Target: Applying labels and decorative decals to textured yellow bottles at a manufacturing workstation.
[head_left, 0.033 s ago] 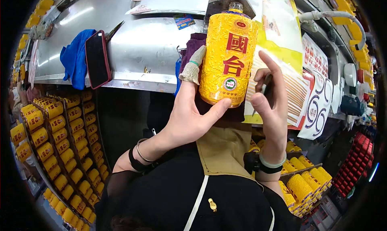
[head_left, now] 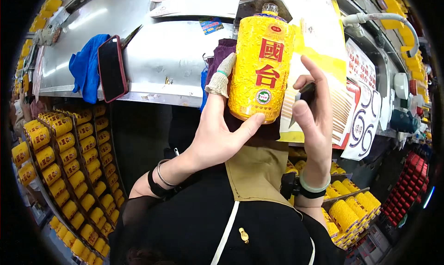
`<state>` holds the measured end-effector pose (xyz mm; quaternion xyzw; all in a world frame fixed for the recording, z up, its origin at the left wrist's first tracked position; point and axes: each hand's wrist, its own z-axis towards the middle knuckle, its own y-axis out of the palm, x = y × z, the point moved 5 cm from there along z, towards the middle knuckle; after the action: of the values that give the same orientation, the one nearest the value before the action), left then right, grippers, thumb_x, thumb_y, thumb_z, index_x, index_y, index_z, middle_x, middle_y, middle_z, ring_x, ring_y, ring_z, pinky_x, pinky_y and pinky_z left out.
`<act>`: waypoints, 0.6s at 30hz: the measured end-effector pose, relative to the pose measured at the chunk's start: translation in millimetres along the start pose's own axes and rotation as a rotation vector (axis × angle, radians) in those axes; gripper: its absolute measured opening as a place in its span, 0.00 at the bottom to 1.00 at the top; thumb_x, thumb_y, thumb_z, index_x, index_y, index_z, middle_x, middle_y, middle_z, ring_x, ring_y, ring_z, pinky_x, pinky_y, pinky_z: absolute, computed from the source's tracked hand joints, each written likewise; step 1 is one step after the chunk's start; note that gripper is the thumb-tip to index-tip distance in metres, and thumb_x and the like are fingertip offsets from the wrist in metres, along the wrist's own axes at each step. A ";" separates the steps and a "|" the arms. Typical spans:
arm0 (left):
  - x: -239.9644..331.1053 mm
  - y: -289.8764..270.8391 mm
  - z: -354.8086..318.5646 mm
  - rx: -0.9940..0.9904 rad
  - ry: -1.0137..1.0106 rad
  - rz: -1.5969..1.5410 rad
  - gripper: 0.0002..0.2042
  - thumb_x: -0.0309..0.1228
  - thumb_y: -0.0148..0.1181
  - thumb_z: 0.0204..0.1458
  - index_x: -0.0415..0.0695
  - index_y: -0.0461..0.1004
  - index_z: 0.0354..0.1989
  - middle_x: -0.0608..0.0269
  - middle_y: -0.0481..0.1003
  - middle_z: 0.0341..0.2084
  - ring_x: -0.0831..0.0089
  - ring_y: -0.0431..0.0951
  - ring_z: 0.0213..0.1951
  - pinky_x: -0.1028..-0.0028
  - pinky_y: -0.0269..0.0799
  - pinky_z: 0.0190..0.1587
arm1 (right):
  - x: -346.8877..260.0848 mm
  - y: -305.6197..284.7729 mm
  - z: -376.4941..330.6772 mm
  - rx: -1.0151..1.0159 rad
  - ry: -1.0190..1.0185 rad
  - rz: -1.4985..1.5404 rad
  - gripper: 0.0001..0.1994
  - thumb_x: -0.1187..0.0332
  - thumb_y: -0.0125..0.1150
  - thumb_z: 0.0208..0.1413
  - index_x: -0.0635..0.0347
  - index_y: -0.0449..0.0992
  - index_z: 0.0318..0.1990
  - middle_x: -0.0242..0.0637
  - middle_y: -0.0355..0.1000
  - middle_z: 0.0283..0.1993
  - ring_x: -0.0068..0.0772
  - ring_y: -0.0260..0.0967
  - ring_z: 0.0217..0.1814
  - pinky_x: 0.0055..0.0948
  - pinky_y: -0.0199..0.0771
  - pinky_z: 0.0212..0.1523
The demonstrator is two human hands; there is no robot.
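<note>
My left hand [head_left: 217, 135] holds a yellow bottle [head_left: 261, 61] upright in front of me, thumb under its base and fingers up its left side. The index finger wears a knitted cot. The bottle has red characters, a round green and white seal and a clear cap. My right hand [head_left: 314, 121] is just right of the bottle, index finger raised, pinching a small dark tool with a silver tip [head_left: 304, 95] close to the bottle's lower right side.
A steel workbench [head_left: 162, 57] carries a blue cloth [head_left: 85, 66], a phone in a red case [head_left: 112, 68] and a purple cloth [head_left: 217, 57]. Label sheets [head_left: 356, 107] lie to the right. Crates of yellow bottles stand at left [head_left: 64, 163] and lower right [head_left: 347, 209].
</note>
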<state>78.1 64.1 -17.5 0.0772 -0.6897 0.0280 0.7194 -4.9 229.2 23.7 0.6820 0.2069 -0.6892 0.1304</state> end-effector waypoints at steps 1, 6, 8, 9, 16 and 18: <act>1.2 0.4 0.1 0.004 0.008 0.020 0.47 0.20 0.63 0.56 0.34 0.36 0.78 0.47 0.46 0.76 0.60 0.48 0.77 0.61 0.44 0.77 | -11.5 0.6 0.9 0.040 0.076 0.070 0.31 0.72 0.61 0.63 0.64 0.58 0.72 0.30 0.62 0.45 0.19 0.60 0.42 0.20 0.62 0.45; -2.0 2.6 -1.5 0.070 0.036 0.011 0.46 0.24 0.66 0.56 0.31 0.40 0.77 0.44 0.50 0.74 0.59 0.52 0.75 0.62 0.49 0.75 | -37.5 -4.7 10.4 0.078 -0.340 -0.404 0.20 0.82 0.58 0.64 0.70 0.65 0.63 0.41 0.70 0.56 0.26 0.70 0.56 0.27 0.70 0.59; -0.4 2.5 -0.4 0.057 0.024 0.001 0.45 0.24 0.65 0.56 0.31 0.40 0.77 0.44 0.51 0.74 0.59 0.52 0.75 0.62 0.49 0.75 | -62.8 7.0 15.1 -0.005 -0.547 -0.689 0.16 0.82 0.65 0.57 0.68 0.75 0.53 0.41 0.76 0.48 0.34 0.74 0.49 0.31 0.74 0.53; -0.1 3.3 0.0 0.063 0.030 -0.038 0.45 0.24 0.65 0.56 0.31 0.40 0.77 0.44 0.51 0.73 0.60 0.53 0.75 0.62 0.50 0.75 | -69.9 15.1 15.9 -0.067 -0.569 -0.720 0.16 0.82 0.67 0.53 0.67 0.78 0.50 0.41 0.78 0.45 0.39 0.75 0.47 0.33 0.75 0.50; 2.7 2.8 0.6 0.043 0.038 0.004 0.45 0.22 0.64 0.56 0.30 0.38 0.77 0.44 0.51 0.73 0.61 0.54 0.74 0.62 0.51 0.75 | -71.1 18.6 17.4 0.005 -0.725 -0.796 0.14 0.83 0.68 0.48 0.63 0.82 0.44 0.38 0.80 0.40 0.41 0.76 0.43 0.36 0.75 0.47; 0.7 2.7 0.6 0.043 0.019 -0.021 0.46 0.23 0.65 0.56 0.29 0.38 0.77 0.44 0.50 0.74 0.61 0.53 0.75 0.62 0.50 0.75 | -70.7 9.5 10.0 0.063 -0.814 -0.713 0.14 0.84 0.68 0.51 0.65 0.79 0.45 0.40 0.80 0.40 0.41 0.76 0.45 0.35 0.75 0.48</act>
<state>77.1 66.6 -16.6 0.0998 -0.6812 0.0361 0.7244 -6.8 208.9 92.8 0.2510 0.3377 -0.9050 -0.0625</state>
